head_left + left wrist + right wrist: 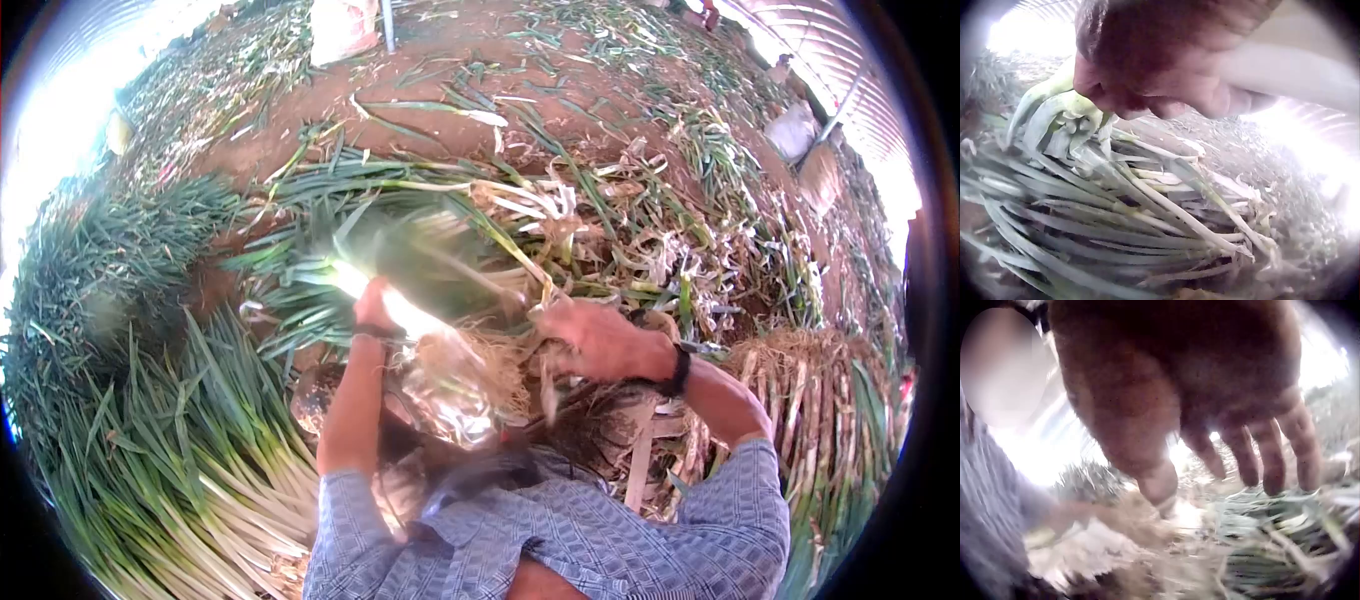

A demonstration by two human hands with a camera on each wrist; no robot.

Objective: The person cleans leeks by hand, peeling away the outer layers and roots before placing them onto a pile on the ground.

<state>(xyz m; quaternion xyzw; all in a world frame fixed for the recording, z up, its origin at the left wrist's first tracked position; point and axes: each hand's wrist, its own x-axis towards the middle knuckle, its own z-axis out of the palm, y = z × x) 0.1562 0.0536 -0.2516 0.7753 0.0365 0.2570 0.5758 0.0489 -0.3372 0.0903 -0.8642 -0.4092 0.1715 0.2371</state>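
Filling the lower left, a green-onion heap [190, 460] is lying. Mid-frame, the left hand [376, 306] is grasping pale stalks [412, 318], roots [495, 372] pointing lower right. Near them, the right hand [607, 342] is hanging, grip seemingly released. Probably cleaning is underway; next move is calling for pinching near the root end.

Earth floor [310, 100], green onions [200, 440], leafy scraps [665, 240]
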